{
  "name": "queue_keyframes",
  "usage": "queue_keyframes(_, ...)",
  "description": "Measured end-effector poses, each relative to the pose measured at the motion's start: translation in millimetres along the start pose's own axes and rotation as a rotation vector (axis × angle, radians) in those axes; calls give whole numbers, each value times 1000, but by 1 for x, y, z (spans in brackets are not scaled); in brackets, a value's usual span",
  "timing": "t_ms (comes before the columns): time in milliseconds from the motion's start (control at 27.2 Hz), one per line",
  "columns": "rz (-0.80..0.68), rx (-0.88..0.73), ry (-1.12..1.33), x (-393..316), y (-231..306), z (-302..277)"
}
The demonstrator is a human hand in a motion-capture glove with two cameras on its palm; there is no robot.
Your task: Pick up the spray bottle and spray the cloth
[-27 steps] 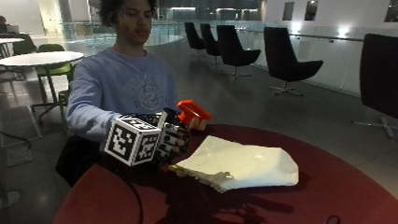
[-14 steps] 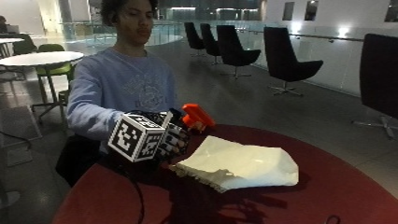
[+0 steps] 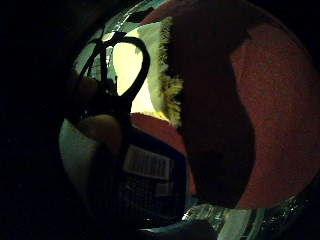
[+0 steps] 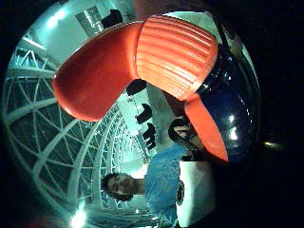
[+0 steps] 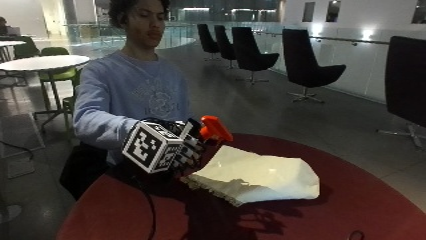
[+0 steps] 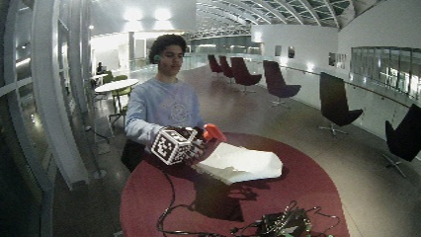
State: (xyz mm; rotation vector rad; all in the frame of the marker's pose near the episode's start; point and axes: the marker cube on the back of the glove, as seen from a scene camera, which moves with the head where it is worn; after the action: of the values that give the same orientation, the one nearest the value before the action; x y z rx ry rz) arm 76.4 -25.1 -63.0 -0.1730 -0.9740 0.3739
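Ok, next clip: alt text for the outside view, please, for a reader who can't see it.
A seated person's black-gloved right hand holds a spray bottle with an orange head above a round red table. The nozzle points toward a crumpled cream cloth lying on the table just beside the hand.

Dim hall, ceiling lights glaring behind, dark shadows on table

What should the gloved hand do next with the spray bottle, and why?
Probably squeeze the trigger. The gloved right hand already holds the spray bottle up off the red table, with its orange nozzle aimed over the cream cloth, which lies right beside the hand. If the nozzle sits a bit high, tipping it down toward the cloth first may help.
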Motion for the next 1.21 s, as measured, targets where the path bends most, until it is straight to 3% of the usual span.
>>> queue_keyframes(1212, 35, -24, 16, -4, -3, 13)
